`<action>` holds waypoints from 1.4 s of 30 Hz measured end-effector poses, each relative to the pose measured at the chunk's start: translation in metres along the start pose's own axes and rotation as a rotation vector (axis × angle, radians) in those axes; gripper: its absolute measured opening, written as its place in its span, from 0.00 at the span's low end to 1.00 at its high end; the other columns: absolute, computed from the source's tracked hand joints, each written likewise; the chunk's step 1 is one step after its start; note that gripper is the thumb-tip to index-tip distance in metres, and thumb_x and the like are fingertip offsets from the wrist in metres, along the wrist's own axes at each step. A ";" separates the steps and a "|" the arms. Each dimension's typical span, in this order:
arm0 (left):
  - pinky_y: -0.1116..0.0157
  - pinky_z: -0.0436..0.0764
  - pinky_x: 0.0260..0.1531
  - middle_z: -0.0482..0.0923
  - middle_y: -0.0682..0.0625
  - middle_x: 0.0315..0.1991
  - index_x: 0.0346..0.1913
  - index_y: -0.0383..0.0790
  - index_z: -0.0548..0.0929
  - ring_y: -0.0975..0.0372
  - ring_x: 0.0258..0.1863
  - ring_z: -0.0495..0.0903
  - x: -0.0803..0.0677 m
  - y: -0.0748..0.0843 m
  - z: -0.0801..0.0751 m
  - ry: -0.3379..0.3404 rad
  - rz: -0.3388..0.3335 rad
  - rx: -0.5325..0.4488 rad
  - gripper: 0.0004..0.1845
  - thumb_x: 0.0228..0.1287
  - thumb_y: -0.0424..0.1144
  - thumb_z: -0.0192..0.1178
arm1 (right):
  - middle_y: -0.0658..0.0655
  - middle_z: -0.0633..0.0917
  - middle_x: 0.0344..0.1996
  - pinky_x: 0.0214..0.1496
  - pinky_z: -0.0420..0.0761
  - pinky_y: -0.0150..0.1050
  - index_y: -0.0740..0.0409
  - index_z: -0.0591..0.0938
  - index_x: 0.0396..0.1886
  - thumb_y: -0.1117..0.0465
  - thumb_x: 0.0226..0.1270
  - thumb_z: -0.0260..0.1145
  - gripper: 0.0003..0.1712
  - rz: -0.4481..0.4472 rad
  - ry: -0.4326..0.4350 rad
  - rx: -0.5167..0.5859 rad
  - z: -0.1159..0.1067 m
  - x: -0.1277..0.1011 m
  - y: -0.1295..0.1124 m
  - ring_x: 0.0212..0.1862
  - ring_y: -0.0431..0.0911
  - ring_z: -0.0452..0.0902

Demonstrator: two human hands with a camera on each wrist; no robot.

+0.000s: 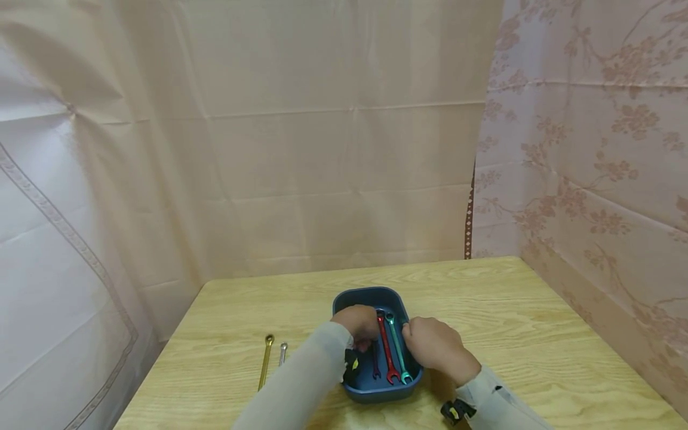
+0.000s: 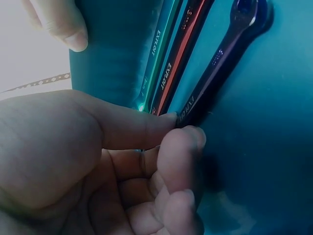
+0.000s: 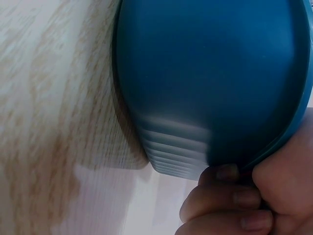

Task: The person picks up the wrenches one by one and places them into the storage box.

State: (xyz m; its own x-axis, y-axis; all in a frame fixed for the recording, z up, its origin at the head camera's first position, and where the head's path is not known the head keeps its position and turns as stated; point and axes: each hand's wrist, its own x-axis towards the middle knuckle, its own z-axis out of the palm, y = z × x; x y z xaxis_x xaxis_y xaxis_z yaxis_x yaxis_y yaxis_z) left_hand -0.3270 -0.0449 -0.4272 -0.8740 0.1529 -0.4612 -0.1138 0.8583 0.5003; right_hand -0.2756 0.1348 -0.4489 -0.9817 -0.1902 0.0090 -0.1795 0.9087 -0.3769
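A blue plastic bin [image 1: 371, 395] stands on the table with wrenches lying inside it. My left hand [image 1: 361, 321] reaches into it, and in the left wrist view the thumb and index finger pinch the end of a dark purple wrench [image 2: 217, 61]. Beside that one lie a red wrench [image 1: 386, 346] and a green wrench [image 1: 398, 349], side by side with their open ends toward me. My right hand [image 1: 436, 346] grips the bin's right rim, thumb and curled fingers on either side of the edge in the right wrist view.
To the left of the bin, a gold wrench [image 1: 266, 362] and a silver wrench [image 1: 283, 352] lie on the wooden table [image 1: 462, 286]; my left sleeve partly covers them. Beige cloth [image 1: 322, 179] hangs behind the table, and flowered cloth [image 1: 602, 179] hangs on the right.
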 end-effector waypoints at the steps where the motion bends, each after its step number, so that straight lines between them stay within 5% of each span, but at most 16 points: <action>1: 0.60 0.76 0.26 0.83 0.44 0.24 0.32 0.35 0.85 0.56 0.21 0.79 0.000 0.000 0.000 0.000 -0.002 -0.003 0.09 0.69 0.37 0.64 | 0.51 0.73 0.18 0.21 0.67 0.40 0.50 0.74 0.19 0.50 0.83 0.46 0.27 0.003 -0.002 0.001 0.000 0.000 0.000 0.20 0.45 0.70; 14: 0.61 0.76 0.26 0.84 0.42 0.25 0.33 0.33 0.86 0.56 0.22 0.80 -0.014 0.009 -0.001 0.012 -0.025 0.018 0.08 0.69 0.35 0.64 | 0.52 0.74 0.18 0.20 0.67 0.41 0.50 0.74 0.20 0.50 0.83 0.45 0.27 0.014 -0.002 0.004 0.004 0.002 0.002 0.20 0.46 0.70; 42: 0.59 0.78 0.28 0.84 0.43 0.27 0.33 0.35 0.86 0.54 0.25 0.82 -0.009 0.006 0.000 0.007 -0.003 0.001 0.09 0.69 0.37 0.64 | 0.51 0.74 0.17 0.20 0.67 0.42 0.49 0.74 0.19 0.50 0.82 0.46 0.27 -0.005 0.019 -0.005 0.006 0.004 0.003 0.20 0.46 0.70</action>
State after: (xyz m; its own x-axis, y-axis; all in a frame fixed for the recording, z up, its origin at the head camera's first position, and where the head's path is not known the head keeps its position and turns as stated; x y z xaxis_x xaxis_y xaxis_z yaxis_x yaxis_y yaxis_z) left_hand -0.3200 -0.0412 -0.4199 -0.8771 0.1472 -0.4571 -0.1157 0.8591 0.4986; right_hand -0.2792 0.1347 -0.4553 -0.9818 -0.1876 0.0288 -0.1847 0.9095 -0.3724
